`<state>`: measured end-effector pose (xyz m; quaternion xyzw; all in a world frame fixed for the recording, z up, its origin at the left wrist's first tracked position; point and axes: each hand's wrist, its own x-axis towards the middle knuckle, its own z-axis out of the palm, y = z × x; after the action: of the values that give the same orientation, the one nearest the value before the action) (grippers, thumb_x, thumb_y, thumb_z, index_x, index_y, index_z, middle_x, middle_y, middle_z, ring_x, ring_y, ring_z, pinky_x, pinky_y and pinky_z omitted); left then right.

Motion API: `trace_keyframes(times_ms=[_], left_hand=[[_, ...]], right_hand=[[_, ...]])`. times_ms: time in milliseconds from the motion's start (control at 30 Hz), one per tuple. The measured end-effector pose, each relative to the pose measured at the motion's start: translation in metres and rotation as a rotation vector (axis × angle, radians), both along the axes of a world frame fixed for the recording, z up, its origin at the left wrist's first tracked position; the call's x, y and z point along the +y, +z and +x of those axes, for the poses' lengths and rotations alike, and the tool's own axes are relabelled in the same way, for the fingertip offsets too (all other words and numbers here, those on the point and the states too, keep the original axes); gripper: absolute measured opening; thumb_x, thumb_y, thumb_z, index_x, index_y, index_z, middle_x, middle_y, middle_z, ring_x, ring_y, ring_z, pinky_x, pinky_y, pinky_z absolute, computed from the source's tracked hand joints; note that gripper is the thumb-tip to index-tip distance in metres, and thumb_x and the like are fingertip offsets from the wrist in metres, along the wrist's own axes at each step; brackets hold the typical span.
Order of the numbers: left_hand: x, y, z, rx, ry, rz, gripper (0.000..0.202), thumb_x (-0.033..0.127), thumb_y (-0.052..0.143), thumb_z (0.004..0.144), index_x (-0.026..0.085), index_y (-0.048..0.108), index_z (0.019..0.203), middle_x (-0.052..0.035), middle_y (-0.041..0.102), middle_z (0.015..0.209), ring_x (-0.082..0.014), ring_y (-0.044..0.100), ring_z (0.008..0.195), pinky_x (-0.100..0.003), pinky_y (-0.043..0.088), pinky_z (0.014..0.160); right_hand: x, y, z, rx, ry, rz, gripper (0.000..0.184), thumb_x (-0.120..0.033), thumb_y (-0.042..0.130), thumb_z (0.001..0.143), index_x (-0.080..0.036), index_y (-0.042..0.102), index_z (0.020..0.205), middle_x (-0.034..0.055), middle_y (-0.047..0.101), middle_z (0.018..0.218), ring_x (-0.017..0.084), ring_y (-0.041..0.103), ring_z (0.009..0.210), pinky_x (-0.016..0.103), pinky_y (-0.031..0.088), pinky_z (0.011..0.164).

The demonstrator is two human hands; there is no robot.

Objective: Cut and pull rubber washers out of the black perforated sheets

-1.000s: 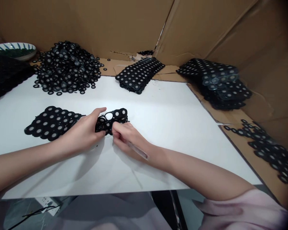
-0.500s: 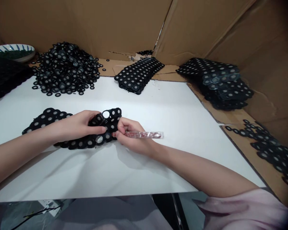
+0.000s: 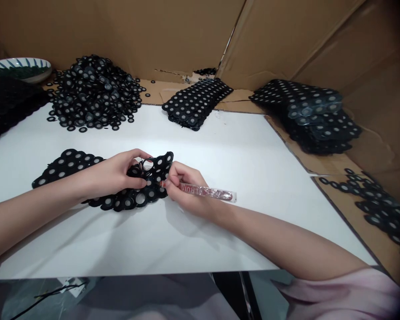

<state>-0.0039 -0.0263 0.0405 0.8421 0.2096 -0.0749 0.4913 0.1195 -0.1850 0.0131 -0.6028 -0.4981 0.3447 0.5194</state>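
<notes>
One left hand (image 3: 120,173) and one right hand (image 3: 186,176) are working on one sheet (image 3: 120,202) of black rings.

The sheet is lying near the middle of the white bench (image 3: 240,151), its right end under the fingers; the left grip is pinching it between thumb and fingers, beside one wide gap. The right grip is pinching one film-wrapped stick (image 3: 208,192), its red tip meeting the sheet; whether it is also pinching rings, I cannot tell. Around them, one pile (image 3: 95,100) of loose rings, too many to count, is sitting behind, with one bowl (image 3: 30,61) at far left. Three stacks are standing by: one dark left stack (image 3: 11,104), one back stack (image 3: 198,101), one right stack (image 3: 320,120).
</notes>
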Motion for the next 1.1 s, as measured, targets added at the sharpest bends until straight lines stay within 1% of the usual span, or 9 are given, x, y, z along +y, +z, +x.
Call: trace_keyframes(times_ms=[133,267,367,533,633,733,800,933,1100], left_hand=[[0.000,-0.002,0.000,-0.023,0.000,-0.038,0.047,0.033,0.060,0.068,0.026,0.041,0.111,0.0002,0.059,0.095,-0.0172,0.056,0.086,-0.028,0.043,0.073],[0.000,-0.001,0.001,-0.057,-0.016,-0.046,0.040,0.031,0.061,0.068,0.024,0.046,0.105,0.0007,0.059,0.092,-0.0184,0.056,0.089,-0.030,0.043,0.076],[0.000,0.000,0.002,-0.070,-0.021,-0.063,0.037,0.030,0.060,0.068,0.023,0.048,0.103,0.0002,0.060,0.090,-0.0192,0.057,0.088,-0.031,0.044,0.075],[0.000,-0.002,0.002,-0.098,-0.014,-0.154,0.040,0.028,0.061,0.067,0.025,0.048,0.105,0.0010,0.062,0.092,-0.0182,0.058,0.088,-0.029,0.046,0.074],[0.001,-0.005,0.003,-0.094,0.007,-0.213,0.040,0.027,0.062,0.067,0.026,0.049,0.105,0.0019,0.063,0.088,-0.0176,0.059,0.088,-0.029,0.047,0.074],[-0.001,-0.007,0.003,-0.100,0.049,-0.274,0.042,0.029,0.063,0.066,0.026,0.049,0.105,0.0022,0.064,0.086,-0.0173,0.061,0.085,-0.030,0.048,0.074],[-0.003,-0.007,0.002,-0.116,0.096,-0.307,0.044,0.028,0.064,0.064,0.026,0.050,0.105,0.0017,0.064,0.090,-0.0176,0.061,0.085,-0.030,0.049,0.074],[-0.006,-0.006,0.001,-0.136,0.173,-0.344,0.051,0.026,0.065,0.064,0.027,0.047,0.112,0.0001,0.063,0.092,-0.0189,0.062,0.086,-0.032,0.050,0.073],[-0.002,-0.003,0.001,-0.125,0.159,-0.536,0.054,0.021,0.067,0.064,0.028,0.047,0.114,0.0010,0.064,0.086,-0.0165,0.063,0.077,-0.028,0.051,0.068]], right_hand=[[-0.001,-0.002,0.000,0.008,0.028,0.059,0.027,-0.018,0.048,0.080,-0.020,0.026,0.065,-0.0055,0.032,0.056,0.007,0.031,0.049,0.021,0.026,0.044],[-0.003,-0.002,-0.001,-0.060,-0.099,0.186,0.015,-0.023,0.044,0.085,-0.021,0.032,0.077,-0.0051,0.042,0.061,0.007,0.041,0.051,0.021,0.033,0.048],[-0.005,-0.002,-0.002,-0.276,-0.067,0.286,0.003,-0.023,0.040,0.088,-0.021,0.039,0.091,-0.0016,0.054,0.070,0.008,0.051,0.058,0.022,0.039,0.052],[-0.006,-0.005,0.001,-0.650,0.076,0.543,0.017,-0.024,0.037,0.090,-0.020,0.045,0.076,0.0001,0.057,0.067,0.010,0.055,0.062,0.025,0.044,0.059],[-0.004,-0.005,0.001,-0.730,-0.015,0.647,0.011,-0.027,0.049,0.085,-0.022,0.041,0.079,0.0014,0.060,0.078,0.013,0.057,0.073,0.029,0.046,0.067],[-0.001,-0.004,0.001,-0.630,-0.259,0.476,0.033,-0.029,0.063,0.074,-0.023,0.036,0.090,0.0066,0.054,0.103,0.020,0.051,0.100,0.038,0.041,0.085],[0.002,-0.005,0.002,-0.422,-0.361,0.256,0.045,-0.033,0.066,0.070,-0.023,0.032,0.097,0.0081,0.049,0.106,0.021,0.049,0.100,0.039,0.042,0.082],[0.007,-0.005,0.008,-0.009,-0.282,-0.090,0.034,-0.034,0.060,0.074,-0.022,0.033,0.091,-0.0030,0.044,0.072,0.011,0.045,0.062,0.028,0.040,0.058],[0.010,0.000,0.011,0.130,-0.223,-0.111,0.033,-0.033,0.062,0.072,-0.021,0.032,0.081,-0.0060,0.038,0.063,0.009,0.037,0.056,0.024,0.033,0.054]])
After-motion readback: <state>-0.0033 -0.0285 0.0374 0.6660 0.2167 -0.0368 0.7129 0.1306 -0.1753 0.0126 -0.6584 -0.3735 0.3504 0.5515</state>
